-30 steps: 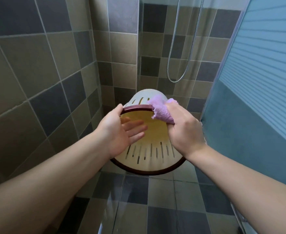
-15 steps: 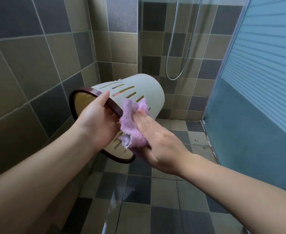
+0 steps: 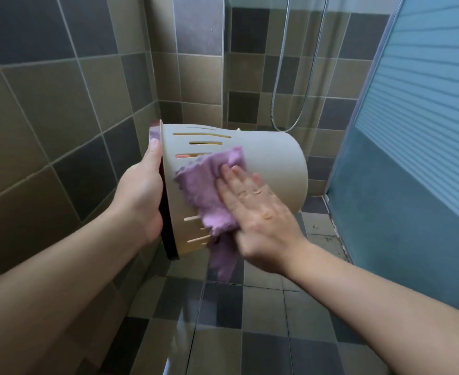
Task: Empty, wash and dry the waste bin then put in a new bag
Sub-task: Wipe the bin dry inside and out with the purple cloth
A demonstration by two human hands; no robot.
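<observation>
Swung sideways, bin (image 3: 271, 169) mouth now faces left.

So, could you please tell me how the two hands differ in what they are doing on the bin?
The left hand grips the waste bin at its dark rim, thumb curled over the edge, while the right hand lies flat with straight fingers. The left hand touches the bin directly; the right hand presses the purple cloth against the bin's side wall. Both hands work on the same bin, which is held on its side above the tiled floor.

Home bathroom, tiled walls (image 3: 60, 104), shower hose (image 3: 290, 90)
</observation>
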